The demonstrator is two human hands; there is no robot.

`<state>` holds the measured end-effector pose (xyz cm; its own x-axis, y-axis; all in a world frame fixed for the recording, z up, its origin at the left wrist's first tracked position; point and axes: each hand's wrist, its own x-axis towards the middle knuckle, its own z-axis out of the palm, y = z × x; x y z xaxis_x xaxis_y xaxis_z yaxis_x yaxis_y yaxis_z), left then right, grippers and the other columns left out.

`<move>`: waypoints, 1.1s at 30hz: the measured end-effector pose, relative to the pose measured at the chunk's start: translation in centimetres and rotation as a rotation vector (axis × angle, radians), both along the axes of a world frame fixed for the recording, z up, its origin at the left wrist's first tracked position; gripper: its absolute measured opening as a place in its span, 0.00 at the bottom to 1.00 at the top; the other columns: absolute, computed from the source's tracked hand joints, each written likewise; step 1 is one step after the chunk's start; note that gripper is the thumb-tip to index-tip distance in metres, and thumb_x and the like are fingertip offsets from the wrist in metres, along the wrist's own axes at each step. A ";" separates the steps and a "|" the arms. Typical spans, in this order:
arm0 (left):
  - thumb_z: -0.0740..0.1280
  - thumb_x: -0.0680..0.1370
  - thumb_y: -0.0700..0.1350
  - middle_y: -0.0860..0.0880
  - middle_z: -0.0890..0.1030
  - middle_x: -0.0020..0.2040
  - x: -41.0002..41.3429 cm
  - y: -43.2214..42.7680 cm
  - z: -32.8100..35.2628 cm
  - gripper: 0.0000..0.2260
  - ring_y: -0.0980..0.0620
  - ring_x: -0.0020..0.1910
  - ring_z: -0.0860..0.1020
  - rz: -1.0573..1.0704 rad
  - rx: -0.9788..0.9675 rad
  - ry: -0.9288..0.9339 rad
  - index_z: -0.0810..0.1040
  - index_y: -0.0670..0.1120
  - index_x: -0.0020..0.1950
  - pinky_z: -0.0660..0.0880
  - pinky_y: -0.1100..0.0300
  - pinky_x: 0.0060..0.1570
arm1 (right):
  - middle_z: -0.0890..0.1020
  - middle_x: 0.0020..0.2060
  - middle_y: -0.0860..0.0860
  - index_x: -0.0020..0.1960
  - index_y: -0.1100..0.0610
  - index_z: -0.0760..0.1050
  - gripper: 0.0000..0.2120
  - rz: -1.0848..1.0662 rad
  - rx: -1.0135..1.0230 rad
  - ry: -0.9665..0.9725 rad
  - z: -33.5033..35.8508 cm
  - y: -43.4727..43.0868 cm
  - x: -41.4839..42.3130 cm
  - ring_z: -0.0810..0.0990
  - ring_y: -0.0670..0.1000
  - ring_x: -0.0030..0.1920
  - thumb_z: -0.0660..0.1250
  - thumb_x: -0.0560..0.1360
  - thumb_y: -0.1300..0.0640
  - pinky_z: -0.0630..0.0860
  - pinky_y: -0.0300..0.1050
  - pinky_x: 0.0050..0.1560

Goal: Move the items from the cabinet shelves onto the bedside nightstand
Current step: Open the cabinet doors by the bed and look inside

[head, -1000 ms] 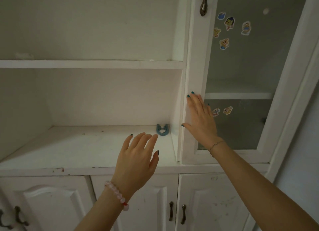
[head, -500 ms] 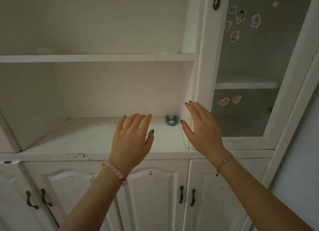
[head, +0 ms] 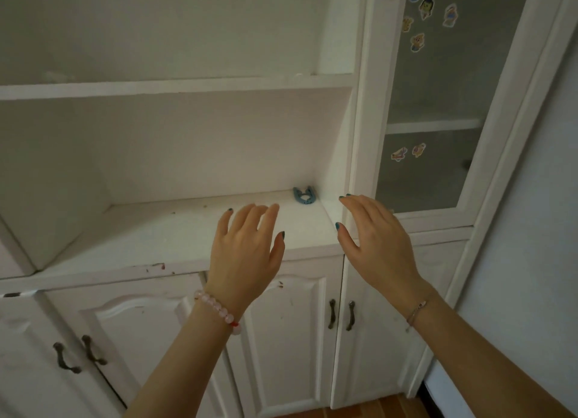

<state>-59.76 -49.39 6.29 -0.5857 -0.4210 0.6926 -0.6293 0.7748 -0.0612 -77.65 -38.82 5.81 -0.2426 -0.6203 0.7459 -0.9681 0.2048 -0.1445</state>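
A small blue U-shaped item (head: pixel 304 195) lies at the back right corner of the lower open shelf (head: pixel 162 230) of the white cabinet. My left hand (head: pixel 247 255) hovers in front of that shelf's front edge, fingers apart, holding nothing. My right hand (head: pixel 375 239) is raised beside it, in front of the shelf's right post, also open and empty. Both hands are short of the blue item and do not touch it. The upper shelf (head: pixel 175 87) shows nothing on it. The nightstand is out of view.
A glass door (head: pixel 438 105) with cartoon stickers stands closed at the right. Below the shelf are closed white cupboard doors with dark handles (head: pixel 341 314). A strip of wooden floor (head: pixel 375 408) shows at the bottom, and a pale wall at the far right.
My right hand has come off the glass door's frame and dropped to the left, level with my left hand. The view has drifted so the cabinet sits higher and further right.
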 end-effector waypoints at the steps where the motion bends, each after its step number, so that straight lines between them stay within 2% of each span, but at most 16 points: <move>1: 0.56 0.77 0.50 0.44 0.81 0.55 0.2 0.3 -0.2 0.20 0.43 0.56 0.78 -0.003 0.006 0.005 0.75 0.42 0.63 0.72 0.43 0.59 | 0.79 0.58 0.56 0.63 0.61 0.73 0.24 -0.007 0.010 0.003 -0.2 0.4 0.4 0.77 0.57 0.59 0.52 0.76 0.48 0.74 0.52 0.59; 4: 0.58 0.77 0.49 0.43 0.81 0.55 1.3 1.3 -0.7 0.18 0.42 0.56 0.78 0.000 0.032 0.021 0.75 0.41 0.63 0.72 0.42 0.59 | 0.79 0.57 0.56 0.63 0.60 0.72 0.24 -0.013 0.030 0.010 -0.1 1.5 1.3 0.77 0.56 0.58 0.52 0.76 0.48 0.74 0.51 0.59; 7: 0.55 0.77 0.50 0.44 0.81 0.55 3.1 2.8 -0.9 0.20 0.43 0.57 0.78 0.036 0.043 0.006 0.75 0.42 0.63 0.72 0.43 0.59 | 0.79 0.56 0.56 0.63 0.60 0.73 0.24 0.026 0.030 0.005 -0.2 2.5 2.7 0.78 0.56 0.56 0.52 0.76 0.47 0.75 0.52 0.57; 13: 0.55 0.77 0.50 0.44 0.81 0.55 7.7 6.6 -0.7 0.21 0.42 0.57 0.78 0.169 0.051 0.001 0.75 0.41 0.63 0.72 0.42 0.59 | 0.80 0.56 0.55 0.64 0.59 0.72 0.23 0.145 0.021 -0.008 -0.6 4.6 6.2 0.78 0.55 0.55 0.54 0.75 0.48 0.73 0.48 0.57; 19: 0.55 0.77 0.50 0.44 0.81 0.55 11.4 13.1 -1.8 0.21 0.43 0.55 0.79 0.263 0.094 0.028 0.75 0.41 0.63 0.74 0.43 0.57 | 0.81 0.53 0.55 0.63 0.60 0.73 0.20 0.290 -0.019 -0.038 -1.3 7.8 9.1 0.79 0.55 0.53 0.61 0.74 0.53 0.76 0.49 0.53; 23: 0.55 0.77 0.51 0.45 0.81 0.55 14.6 17.3 -3.2 0.21 0.44 0.54 0.80 0.341 0.138 0.011 0.75 0.42 0.62 0.75 0.44 0.55 | 0.81 0.51 0.55 0.61 0.61 0.74 0.22 0.390 -0.012 -0.068 -2.2 9.3 12.1 0.79 0.55 0.51 0.55 0.75 0.49 0.76 0.48 0.52; 28: 0.54 0.77 0.52 0.45 0.81 0.56 20.2 20.8 -4.1 0.22 0.44 0.55 0.79 0.519 0.192 -0.009 0.75 0.43 0.63 0.76 0.42 0.55 | 0.81 0.53 0.55 0.61 0.61 0.74 0.23 0.522 0.047 -0.063 -3.4 9.5 16.9 0.79 0.55 0.52 0.54 0.75 0.48 0.76 0.48 0.52; 33: 0.55 0.77 0.52 0.46 0.81 0.56 25.1 22.5 -3.7 0.21 0.45 0.56 0.79 0.631 0.158 0.015 0.76 0.44 0.63 0.74 0.43 0.58 | 0.81 0.52 0.55 0.61 0.61 0.74 0.23 0.615 0.038 -0.043 -3.3 9.2 21.9 0.79 0.55 0.52 0.53 0.75 0.48 0.76 0.48 0.52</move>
